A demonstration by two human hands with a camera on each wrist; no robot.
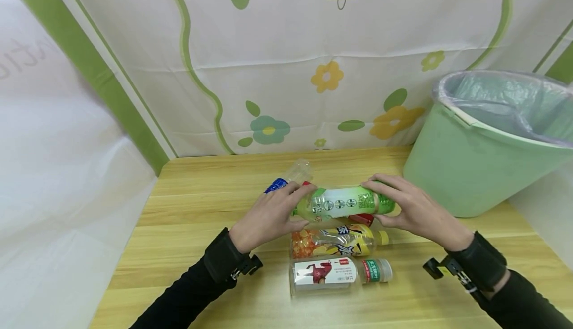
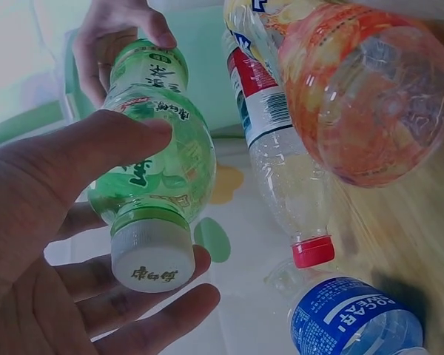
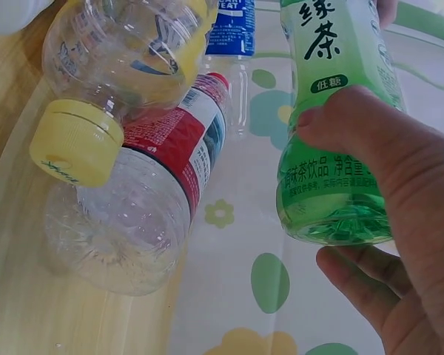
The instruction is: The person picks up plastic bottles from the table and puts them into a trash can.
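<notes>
**Green tea bottle held end to end between both hands**

I have the green bottle (image 1: 344, 202) lying sideways in the air, just above the other bottles on the table (image 1: 192, 205). My left hand (image 1: 270, 217) grasps the cap end: in the left wrist view the white cap (image 2: 152, 257) sits against my curled fingers, thumb over the shoulder of the bottle. My right hand (image 1: 414, 209) grasps the base end, thumb on the label and fingers curled under the bottom.

Just below my hands lie a bottle with a yellow cap (image 1: 337, 240) and, nearer to me, a clear bottle with a red picture label (image 1: 340, 272). Beyond my left hand a blue-labelled bottle (image 1: 276, 186) peeks out, with a red-capped one (image 2: 281, 170) beside it. Past my right hand stands a green bin (image 1: 470, 170) lined with a plastic bag.

I judge the green bottle empty or nearly so, hence light. Its thin plastic wall should dent under a hard squeeze, and the glossy label may be slippery. The stiffest holds look like the cap and neck at one end and the ribbed base at the other
</notes>
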